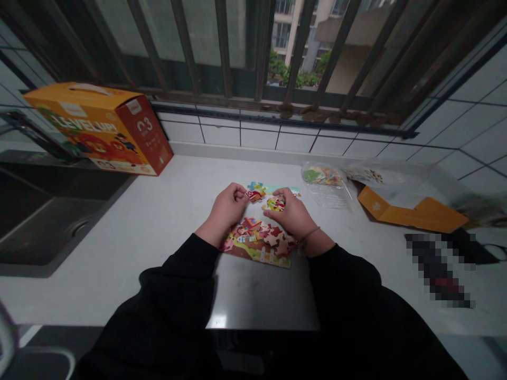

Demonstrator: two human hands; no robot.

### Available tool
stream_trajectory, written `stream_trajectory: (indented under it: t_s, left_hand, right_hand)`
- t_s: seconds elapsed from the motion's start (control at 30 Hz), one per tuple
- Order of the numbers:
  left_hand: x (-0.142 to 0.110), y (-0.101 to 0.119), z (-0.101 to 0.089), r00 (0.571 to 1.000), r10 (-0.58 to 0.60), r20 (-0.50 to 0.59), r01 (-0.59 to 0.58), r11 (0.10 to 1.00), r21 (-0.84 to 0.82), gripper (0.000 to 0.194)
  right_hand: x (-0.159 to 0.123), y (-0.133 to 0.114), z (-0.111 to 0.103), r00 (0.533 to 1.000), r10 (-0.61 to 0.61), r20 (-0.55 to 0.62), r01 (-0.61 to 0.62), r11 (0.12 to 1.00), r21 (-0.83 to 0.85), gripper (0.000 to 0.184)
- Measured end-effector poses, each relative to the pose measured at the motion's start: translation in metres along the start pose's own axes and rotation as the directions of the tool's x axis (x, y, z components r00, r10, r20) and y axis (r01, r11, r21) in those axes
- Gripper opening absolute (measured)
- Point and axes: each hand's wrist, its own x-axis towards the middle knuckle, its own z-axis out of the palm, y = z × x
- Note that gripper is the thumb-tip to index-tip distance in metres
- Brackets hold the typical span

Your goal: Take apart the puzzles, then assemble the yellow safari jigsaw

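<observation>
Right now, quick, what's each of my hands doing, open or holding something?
Left hand: closed, fingers pinching a red puzzle piece.
Right hand: partly closed, holding colorful puzzle pieces between thumb and fingers.

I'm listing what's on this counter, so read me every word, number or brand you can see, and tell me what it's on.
"LEVEL UP!": front of the orange box.
"3": the box's red side panel; the character before it may be 0 or Q.
Too small or blurred: the box's remaining print, including its white labels, and any marks on the open orange carton.
No readable words on the puzzle pieces.
</observation>
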Motion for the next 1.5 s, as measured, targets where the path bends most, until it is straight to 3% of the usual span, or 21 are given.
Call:
stream_trajectory:
  t_s: [0.07, 0.17, 0.33, 0.43, 0.5, 0.6, 0.77, 0.97, 1.13, 1.3, 1.4, 1.5]
  left_hand:
    - [-0.001, 0.002, -0.003, 0.999, 0.017, -0.029, -0.015, 0.998, 0.062, 0.006]
    - [-0.005, 0.009, -0.004, 0.991, 0.109, 0.078, -0.114, 0.991, 0.074, 0.01]
    - [-0.011, 0.021, -0.001, 0.955, 0.222, 0.199, -0.235, 0.971, 0.045, 0.013]
    - [-0.01, 0.021, -0.001, 0.955, 0.219, 0.202, -0.241, 0.966, 0.092, 0.018]
    - [-0.008, 0.017, -0.004, 0.962, 0.221, 0.158, -0.249, 0.95, 0.186, 0.02]
    - [-0.004, 0.009, -0.01, 0.982, 0.185, 0.045, -0.187, 0.892, 0.411, 0.028]
    - [-0.003, 0.001, -0.019, 0.997, -0.014, -0.075, 0.06, 0.746, 0.664, 0.045]
    - [-0.001, 0.0, -0.017, 0.998, -0.057, -0.041, 0.07, 0.806, 0.588, 0.022]
    - [0.0, 0.0, -0.011, 1.0, 0.018, -0.02, -0.003, 0.82, 0.573, 0.04]
    - [0.003, 0.0, -0.009, 0.996, 0.044, 0.071, -0.079, 0.789, 0.609, 0.033]
    - [0.005, -0.002, -0.009, 0.992, 0.046, 0.114, -0.099, 0.848, 0.521, 0.033]
    - [0.003, 0.0, -0.007, 0.965, 0.122, 0.233, -0.189, 0.938, 0.291, 0.036]
  right_hand:
    - [0.002, 0.001, 0.0, 0.998, -0.058, 0.031, 0.056, 0.997, 0.044, 0.047]
    - [0.006, 0.005, 0.002, 0.99, -0.117, 0.073, 0.113, 0.992, 0.061, 0.031]
    - [0.008, 0.011, 0.007, 0.987, -0.155, -0.036, 0.158, 0.984, 0.078, 0.037]
    - [0.005, 0.009, 0.005, 0.991, -0.136, 0.003, 0.135, 0.984, 0.12, 0.036]
    - [0.003, 0.006, 0.003, 0.996, -0.084, 0.002, 0.083, 0.987, 0.137, 0.053]
    - [0.002, 0.004, 0.002, 0.999, -0.041, -0.022, 0.043, 0.994, 0.099, 0.078]
    - [0.005, 0.005, 0.003, 0.98, -0.169, 0.101, 0.175, 0.983, -0.054, 0.029]
    - [0.003, 0.004, 0.004, 0.974, -0.19, 0.123, 0.201, 0.976, -0.088, 0.024]
    - [0.001, 0.002, 0.003, 0.982, -0.136, 0.131, 0.14, 0.99, -0.024, 0.034]
    - [0.0, 0.003, 0.003, 0.98, -0.143, 0.135, 0.145, 0.989, -0.005, 0.037]
    - [0.0, 0.004, 0.002, 0.98, -0.143, 0.136, 0.14, 0.99, 0.035, 0.052]
    - [0.001, 0.006, 0.004, 0.981, -0.148, 0.124, 0.144, 0.989, 0.042, 0.076]
